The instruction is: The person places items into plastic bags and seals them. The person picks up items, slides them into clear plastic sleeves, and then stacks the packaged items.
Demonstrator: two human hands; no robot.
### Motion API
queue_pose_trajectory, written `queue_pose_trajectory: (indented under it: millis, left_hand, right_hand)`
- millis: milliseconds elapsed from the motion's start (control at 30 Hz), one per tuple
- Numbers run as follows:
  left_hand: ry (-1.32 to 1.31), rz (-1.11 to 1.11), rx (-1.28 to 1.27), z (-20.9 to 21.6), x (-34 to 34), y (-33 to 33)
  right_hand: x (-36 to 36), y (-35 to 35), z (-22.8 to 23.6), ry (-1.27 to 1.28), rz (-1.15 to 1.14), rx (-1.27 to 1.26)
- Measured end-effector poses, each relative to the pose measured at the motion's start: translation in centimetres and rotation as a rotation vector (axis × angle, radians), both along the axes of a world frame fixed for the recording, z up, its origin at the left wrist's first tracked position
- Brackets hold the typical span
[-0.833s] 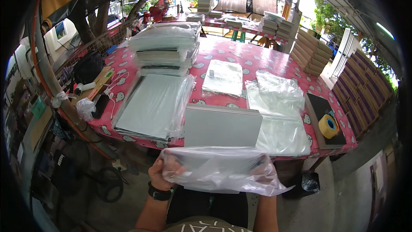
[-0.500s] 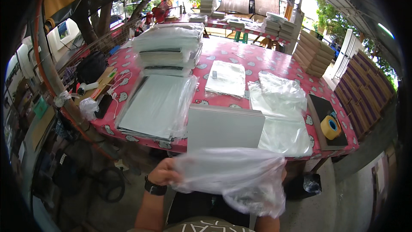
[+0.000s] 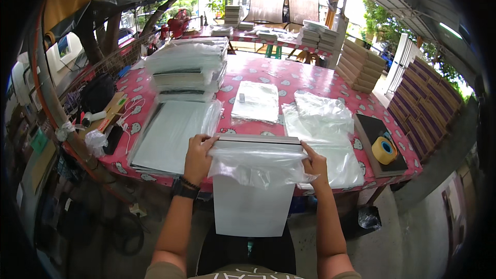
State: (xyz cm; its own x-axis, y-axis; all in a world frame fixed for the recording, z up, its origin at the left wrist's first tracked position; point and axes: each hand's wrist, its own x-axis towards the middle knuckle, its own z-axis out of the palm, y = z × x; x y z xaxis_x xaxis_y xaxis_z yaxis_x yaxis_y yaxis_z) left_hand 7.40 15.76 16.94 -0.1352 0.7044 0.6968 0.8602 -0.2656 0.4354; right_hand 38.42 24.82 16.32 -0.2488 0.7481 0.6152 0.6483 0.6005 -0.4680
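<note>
A stack of pale grey flat boards [image 3: 252, 209] stands upright at the table's near edge, facing me, with its edges showing at the top. Around its upper part sits a bunched clear plastic bag [image 3: 254, 163]; the lower face of the boards is bare. My left hand [image 3: 199, 159] is closed on the bag at the stack's upper left corner. At the upper right corner my right hand [image 3: 315, 164] grips the bag, its fingers beside the boards' edge. A pile of clear plastic bags [image 3: 323, 134] lies just beyond the right hand.
Left of the boards lies a plastic-wrapped sheet stack [image 3: 173, 134], with a taller wrapped pile [image 3: 186, 70] behind it. A small wrapped stack [image 3: 256, 102] lies mid-table. Yellow tape [image 3: 384, 150] rests on a dark board [image 3: 373, 129] at right. Cardboard boxes [image 3: 359, 65] stand beyond.
The bag, spread loosely in front of the boards earlier, now sits bunched around their upper part. Both hands have moved up to the top corners. The view has shifted slightly.
</note>
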Motion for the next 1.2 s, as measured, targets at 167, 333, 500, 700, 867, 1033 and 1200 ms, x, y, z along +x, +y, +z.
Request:
queue_pose_trajectory:
  millis: [167, 333, 500, 700, 867, 1033, 1200]
  left_hand:
    - [-0.281, -0.147, -0.032, 0.0, 0.2, -3.1]
    - [-1.693, -0.853, -0.499, -1.3, -2.6, -4.6]
    - [-1.649, -0.622, -0.572, -6.6, -1.5, -6.1]
    - [-1.624, -0.536, -0.726, -17.2, -0.7, -11.1]
    - [-1.376, -0.335, -0.927, -23.6, -0.4, -15.2]
    - [-0.908, -0.276, -0.515, -19.5, 2.7, -14.2]
    - [-0.489, -0.096, -0.481, -22.0, 3.4, -14.1]
  right_hand:
    - [1.7, -2.5, 0.1, 0.164, 0.085, 0.21]
    - [3.0, -3.7, 1.9, 0.97, 0.499, -1.205]
    - [3.4, -5.8, -5.2, 1.114, 0.457, -1.26]
    - [7.0, -12.0, -16.9, 1.298, 0.405, -1.305]
    - [8.3, -15.8, -24.9, 0.882, 0.181, -1.398]
    - [8.4, -15.4, -25.2, 0.481, 0.114, -1.099]
    - [6.8, -16.5, -23.6, 0.265, -0.012, -0.758]
